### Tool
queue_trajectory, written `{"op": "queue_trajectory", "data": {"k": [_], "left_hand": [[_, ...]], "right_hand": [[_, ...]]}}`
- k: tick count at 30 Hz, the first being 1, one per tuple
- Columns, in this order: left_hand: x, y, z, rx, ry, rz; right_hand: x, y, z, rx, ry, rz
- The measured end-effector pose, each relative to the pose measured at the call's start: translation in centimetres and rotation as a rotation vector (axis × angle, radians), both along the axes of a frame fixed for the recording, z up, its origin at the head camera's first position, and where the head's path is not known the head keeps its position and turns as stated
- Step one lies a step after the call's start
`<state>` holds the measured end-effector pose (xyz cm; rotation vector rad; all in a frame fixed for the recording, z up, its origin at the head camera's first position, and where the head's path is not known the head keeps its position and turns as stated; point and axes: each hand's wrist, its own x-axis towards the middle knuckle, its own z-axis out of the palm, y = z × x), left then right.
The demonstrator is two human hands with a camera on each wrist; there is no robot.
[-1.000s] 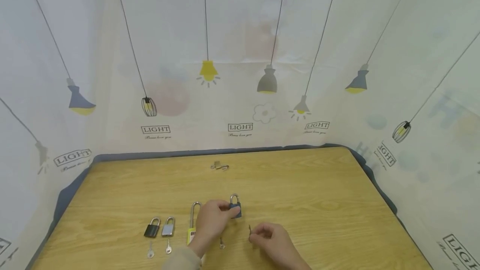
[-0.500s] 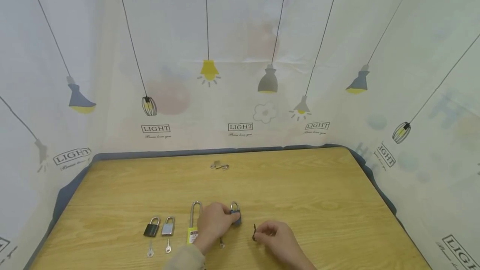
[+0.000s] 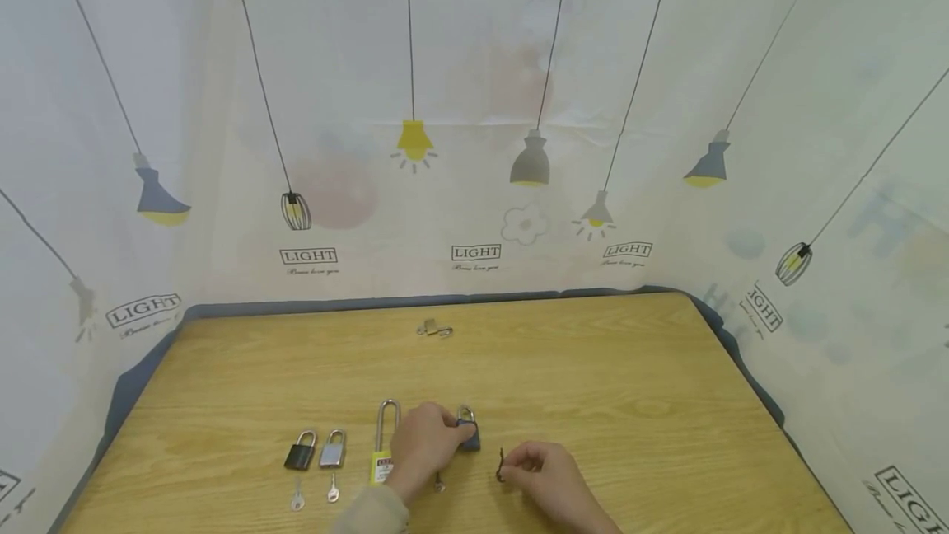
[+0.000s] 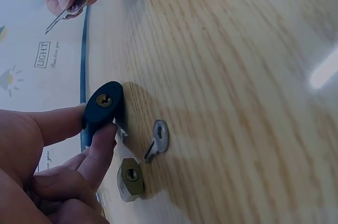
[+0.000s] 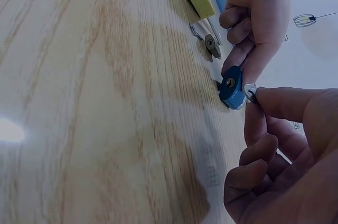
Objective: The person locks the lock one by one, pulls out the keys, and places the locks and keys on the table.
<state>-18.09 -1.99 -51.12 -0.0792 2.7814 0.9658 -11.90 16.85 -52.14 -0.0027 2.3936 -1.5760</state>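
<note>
Between its thumb and fingers my left hand [image 3: 424, 445] pinches a blue padlock [image 3: 469, 436], whose shackle points away from me. The brass keyhole face of that padlock [image 4: 104, 101] shows in the left wrist view. To its right, my right hand [image 3: 547, 478] pinches a small key [image 3: 500, 465] by its head. The blade of this key [image 4: 57, 21] points toward the padlock side, apart from the keyhole. Near the left hand, a small brass-faced padlock [image 4: 130, 179] and a loose key [image 4: 161, 138] lie on the table; the left hand mostly hides them in the head view.
Left of the hands lie a yellow long-shackle padlock [image 3: 381, 466], a silver padlock [image 3: 332, 453] and a black padlock [image 3: 300, 456]. Keys [image 3: 333, 489] lie below the latter two. An open padlock with a key [image 3: 433, 328] lies at the back of the wooden table [image 3: 593, 369].
My left hand has brought the blue padlock a little toward me and lower. The right hand, with the key, has shifted slightly right and turned the key a little.
</note>
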Motion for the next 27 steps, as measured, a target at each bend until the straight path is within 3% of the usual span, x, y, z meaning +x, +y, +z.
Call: {"op": "queue_trajectory", "data": {"k": [6, 14, 27], "left_hand": [[0.00, 0.01, -0.05, -0.035, 0.013, 0.016], [0.06, -0.11, 0.03, -0.084, 0.049, -0.010], [0.17, -0.06, 0.34, -0.143, 0.068, -0.016]], "right_hand": [[0.12, -0.08, 0.12, -0.001, -0.008, 0.012], [-0.01, -0.06, 0.12, -0.015, -0.002, 0.030], [-0.02, -0.54, 0.10, 0.071, 0.019, 0.014]]}}
